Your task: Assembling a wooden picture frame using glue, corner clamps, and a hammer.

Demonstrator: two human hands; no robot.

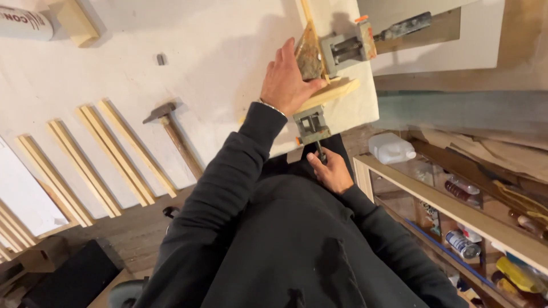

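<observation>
A person in a black sweatshirt is clamping a wood piece [334,91] at the right edge of a pale workbench [217,51]. The left hand [288,82] is lying flat and spread, palm down on the wood, w/ fingertips reaching onto a worn triangular block [310,54] standing beside it. The right hand [331,171] is working below the bench edge, fingers closed round the dark handle of a grey screw clamp [311,125] (orange trim at its foot) which is gripping the wood against the bench edge. A second clamp [348,48] is sitting just beyond, near the far right corner, its handle sticking out past the edge.

To do this well, approx. judgement: the left hand should be pressing the wood steadily down while the right is turning the screw, so the piece is not creeping as the clamp bites; tightening should be gradual, not forced.

A hammer [171,131] is lying mid-bench, head toward the far edge, w/ wood strips [108,154] fanned out along the near left edge. A white jug [391,149] is resting on the shelf unit [445,199] to the right.
</observation>
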